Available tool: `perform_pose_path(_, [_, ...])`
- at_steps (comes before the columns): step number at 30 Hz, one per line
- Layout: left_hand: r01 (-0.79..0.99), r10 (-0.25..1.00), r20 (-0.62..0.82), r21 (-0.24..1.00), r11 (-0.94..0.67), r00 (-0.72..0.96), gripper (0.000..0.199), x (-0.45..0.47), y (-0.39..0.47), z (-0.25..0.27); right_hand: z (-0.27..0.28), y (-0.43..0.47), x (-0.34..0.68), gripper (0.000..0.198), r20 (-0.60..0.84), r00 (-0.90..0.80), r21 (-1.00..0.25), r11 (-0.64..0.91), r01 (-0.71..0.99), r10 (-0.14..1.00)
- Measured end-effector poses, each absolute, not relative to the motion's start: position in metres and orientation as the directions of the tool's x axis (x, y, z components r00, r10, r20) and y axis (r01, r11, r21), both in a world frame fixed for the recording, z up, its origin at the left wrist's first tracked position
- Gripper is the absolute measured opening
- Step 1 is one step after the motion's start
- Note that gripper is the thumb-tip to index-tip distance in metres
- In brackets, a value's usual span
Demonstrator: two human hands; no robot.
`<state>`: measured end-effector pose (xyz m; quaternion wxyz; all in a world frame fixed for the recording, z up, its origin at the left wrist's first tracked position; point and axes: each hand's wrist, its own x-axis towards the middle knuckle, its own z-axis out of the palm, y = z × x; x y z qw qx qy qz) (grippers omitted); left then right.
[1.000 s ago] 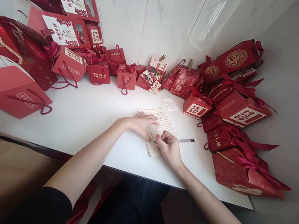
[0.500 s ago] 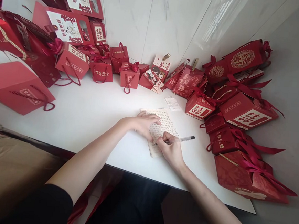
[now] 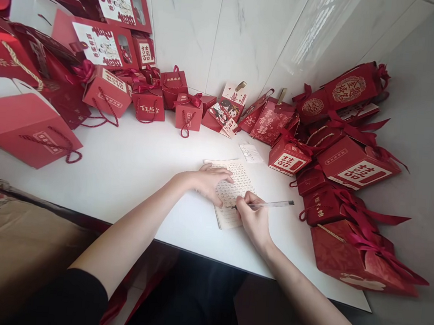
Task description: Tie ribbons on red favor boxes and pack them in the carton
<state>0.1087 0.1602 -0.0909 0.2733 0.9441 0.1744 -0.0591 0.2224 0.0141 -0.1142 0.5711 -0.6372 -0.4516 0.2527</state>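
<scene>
A notepad (image 3: pixel 234 176) with rows of handwriting lies tilted on the white table (image 3: pixel 133 171). My left hand (image 3: pixel 212 183) rests on its left side, fingers spread across the page. In my right hand (image 3: pixel 253 220) is a clear pen with a black end (image 3: pixel 274 204), pinched between thumb and fingers. The pen's tip meets the lower part of the page, at a line below the dense writing. Just beyond the notepad's top right corner lies a small white slip of paper (image 3: pixel 251 153).
Red gift boxes with ribbons line the back and right of the table, including a double-happiness box (image 3: pixel 359 163) and a ribboned box (image 3: pixel 363 254). A large red box (image 3: pixel 28 127) stands at the left. Brown cardboard (image 3: pixel 19 242) sits at lower left, and a tiled wall (image 3: pixel 182 29) rises behind.
My right hand and the pen have shifted to the right along the page, and a little more writing shows near the tip. My left hand stays in place.
</scene>
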Motion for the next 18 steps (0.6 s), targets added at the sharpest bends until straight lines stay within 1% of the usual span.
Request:
perform_pose_path(2, [0.350, 0.290, -0.195, 0.512, -0.785, 0.937, 0.073, 0.108, 0.161, -0.091, -0.108, 0.013, 0.230, 0.032, 0.226, 0.557, -0.967, 0.116, 0.226, 0.799])
perform_pose_path(3, [0.342, 0.287, -0.186, 0.518, -0.784, 0.940, 0.072, 0.107, 0.162, -0.091, -0.105, 0.011, 0.234, 0.032, 0.263, 0.596, -0.961, 0.150, 0.233, 0.759])
perform_pose_path(5, [0.324, 0.277, -0.168, 0.531, -0.783, 0.946, 0.071, 0.106, 0.163, -0.091, -0.100, 0.002, 0.243, 0.035, 0.366, 0.639, -0.926, 0.193, 0.325, 0.676])
perform_pose_path(7, [0.312, 0.276, -0.151, 0.559, -0.768, 0.949, 0.063, 0.104, 0.165, -0.090, -0.098, -0.014, 0.252, 0.039, 0.474, 0.633, -0.862, 0.174, 0.477, 0.612])
perform_pose_path(9, [0.306, 0.292, -0.125, 0.598, -0.741, 0.948, 0.046, 0.104, 0.166, -0.091, -0.098, -0.036, 0.260, 0.035, 0.597, 0.580, -0.739, 0.099, 0.667, 0.554])
perform_pose_path(11, [0.292, 0.325, -0.068, 0.638, -0.713, 0.943, 0.032, 0.106, 0.168, -0.094, -0.099, -0.061, 0.268, 0.025, 0.741, 0.474, -0.521, -0.040, 0.853, 0.475])
perform_pose_path(12, [0.284, 0.352, -0.033, 0.663, -0.693, 0.935, 0.029, 0.107, 0.169, -0.096, -0.100, -0.074, 0.271, 0.020, 0.799, 0.411, -0.397, -0.129, 0.909, 0.438])
perform_pose_path(13, [0.278, 0.386, 0.000, 0.693, -0.665, 0.923, 0.028, 0.109, 0.170, -0.099, -0.101, -0.086, 0.274, 0.017, 0.842, 0.359, -0.290, -0.223, 0.931, 0.404])
perform_pose_path(14, [0.272, 0.426, 0.030, 0.729, -0.629, 0.904, 0.027, 0.111, 0.172, -0.102, -0.102, -0.098, 0.277, 0.019, 0.867, 0.324, -0.215, -0.302, 0.929, 0.379])
perform_pose_path(16, [0.259, 0.507, 0.069, 0.795, -0.548, 0.859, 0.026, 0.115, 0.174, -0.108, -0.102, -0.119, 0.278, 0.022, 0.892, 0.275, -0.126, -0.387, 0.914, 0.360])
perform_pose_path(18, [0.240, 0.555, 0.099, 0.828, -0.506, 0.826, 0.024, 0.118, 0.176, -0.113, -0.102, -0.136, 0.275, 0.021, 0.904, 0.244, -0.080, -0.419, 0.904, 0.352])
